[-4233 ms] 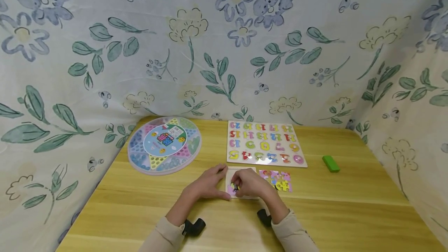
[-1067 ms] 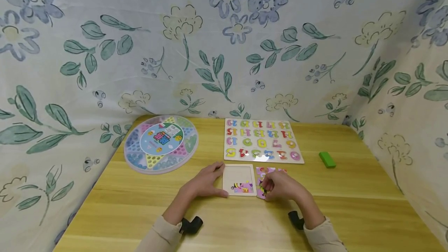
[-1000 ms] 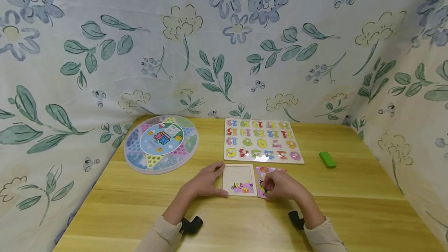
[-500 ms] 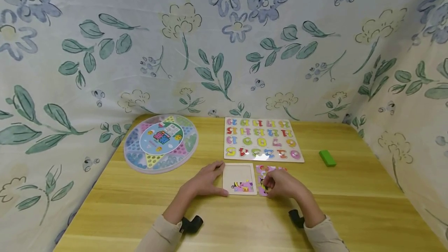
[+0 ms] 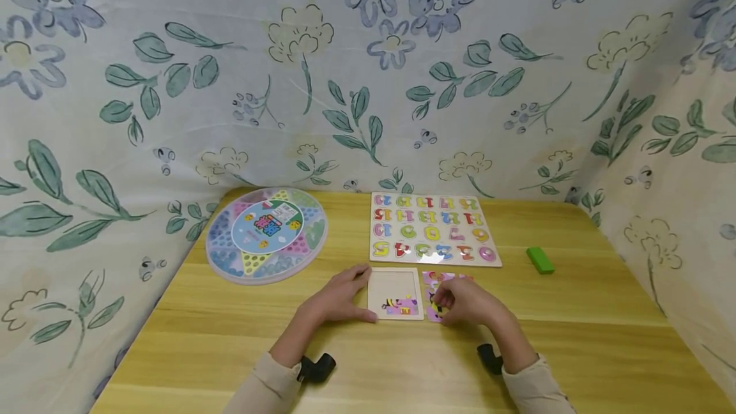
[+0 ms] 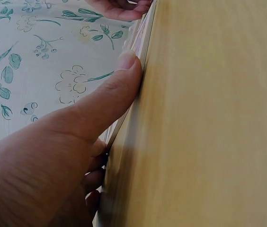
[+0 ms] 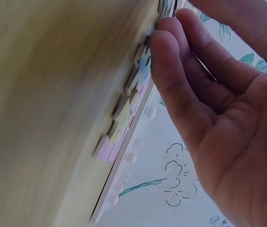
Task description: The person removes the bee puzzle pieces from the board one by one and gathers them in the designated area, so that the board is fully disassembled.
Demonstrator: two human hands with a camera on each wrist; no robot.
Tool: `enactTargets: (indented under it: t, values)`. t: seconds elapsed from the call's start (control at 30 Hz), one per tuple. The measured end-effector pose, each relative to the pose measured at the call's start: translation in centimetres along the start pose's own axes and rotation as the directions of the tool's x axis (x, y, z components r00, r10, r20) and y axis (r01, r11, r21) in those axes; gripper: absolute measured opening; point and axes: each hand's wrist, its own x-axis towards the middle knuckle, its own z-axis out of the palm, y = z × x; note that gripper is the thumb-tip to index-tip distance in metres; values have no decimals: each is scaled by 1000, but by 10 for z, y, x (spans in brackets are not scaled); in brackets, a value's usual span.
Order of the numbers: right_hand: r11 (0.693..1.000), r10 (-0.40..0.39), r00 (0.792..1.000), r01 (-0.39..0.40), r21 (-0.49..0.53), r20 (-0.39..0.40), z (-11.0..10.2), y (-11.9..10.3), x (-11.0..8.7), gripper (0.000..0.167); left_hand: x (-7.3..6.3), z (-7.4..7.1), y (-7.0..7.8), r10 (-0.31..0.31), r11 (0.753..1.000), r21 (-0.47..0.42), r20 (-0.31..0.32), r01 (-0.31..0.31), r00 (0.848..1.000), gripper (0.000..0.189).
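Note:
In the head view my left hand (image 5: 339, 298) holds a square wooden puzzle tray (image 5: 393, 283) by its left side, fingers at the upper corner and thumb at the lower one. In the left wrist view the thumb (image 6: 117, 85) presses along the tray's edge. Joined pink and yellow jigsaw pieces (image 5: 405, 306) lie in the tray's lower right. To the right, my right hand (image 5: 471, 301) pinches a pink jigsaw piece (image 5: 432, 313) at the near left corner of a loose block of jigsaw pieces (image 5: 432, 276). The hand covers much of this block. In the right wrist view, thumb and fingertips meet at the pieces (image 7: 124, 116).
A board of coloured numbers (image 5: 435, 229) lies just behind the tray. At the back left is a round Chinese checkers board (image 5: 267, 235). A green block (image 5: 540, 260) lies to the right. Floral cloth (image 5: 356, 82) encloses the wooden table (image 5: 604, 350) behind and at the sides.
Since the oldest frame my right hand has moved right, from over the tray to the loose pieces. Over the last second the near left piece has straightened slightly. My left hand stays on the tray.

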Motion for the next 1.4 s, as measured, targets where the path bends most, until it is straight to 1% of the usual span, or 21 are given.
enactTargets:
  t: [0.2,0.5,0.77,0.97,1.07,1.2,1.33,1.4]
  values:
    - [998,-67,998,67,-10,-9,2,-1,1,28,1,1,0,0,1000,-2,1,0,1000,106]
    - [996,-82,997,82,-21,-13,7,-13,6,26,-1,0,0,-4,1000,6,-3,4,1000,107]
    - [994,-105,994,104,-18,-7,15,-30,14,32,-1,0,0,-12,1000,1,-4,12,1000,106]
    - [987,-158,987,158,-41,5,21,-44,22,33,0,1,-1,-7,1000,8,-11,7,1000,107]
    - [983,-178,984,178,-45,7,25,-50,28,35,1,1,-1,-3,1000,4,-15,3,1000,106]
    - [979,-195,981,195,-56,10,29,-55,34,37,0,2,-1,7,1000,10,-13,-7,1000,106]
    - [980,-197,980,198,-34,25,32,-57,37,38,0,2,-2,10,1000,12,-11,-9,1000,106]
    - [980,-193,981,194,-39,30,33,-58,39,37,1,2,-2,8,1000,12,-9,-8,1000,106]
